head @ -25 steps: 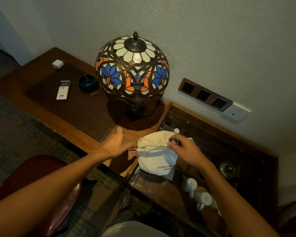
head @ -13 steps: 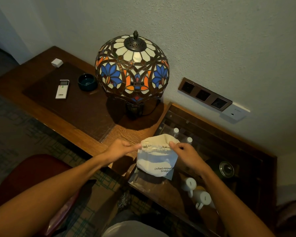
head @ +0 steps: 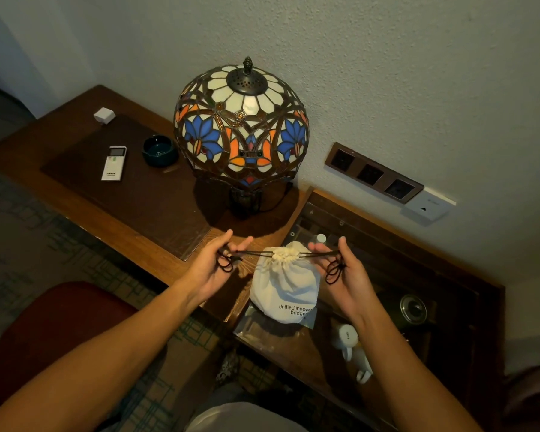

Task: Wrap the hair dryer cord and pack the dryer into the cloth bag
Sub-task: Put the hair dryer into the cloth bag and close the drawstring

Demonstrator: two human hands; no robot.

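Observation:
A bulging white cloth bag [head: 282, 286] with printed text sits at the near edge of a glass-topped cabinet [head: 368, 269]. Its mouth is gathered tight by a black drawstring [head: 253, 252]. My left hand [head: 215, 266] pinches the cord's left loop, pulled out to the left of the bag. My right hand [head: 343, 272] pinches the right loop, pulled out to the right. The cord runs taut between both hands through the bag's neck. The hair dryer is hidden; only the bag's rounded bulge shows.
A stained-glass lamp [head: 242, 132] stands just behind the bag on a wooden desk [head: 75, 135]. Left of the lamp lie a dark ashtray [head: 159, 150], a white remote [head: 114, 163] and a small white box [head: 104, 115]. Wall sockets [head: 373, 173] are at right; a red chair [head: 53, 335] stands below left.
Both hands have left the bag's mouth and drawn the black drawstring loops outward, left and right. The bag's neck has cinched tight.

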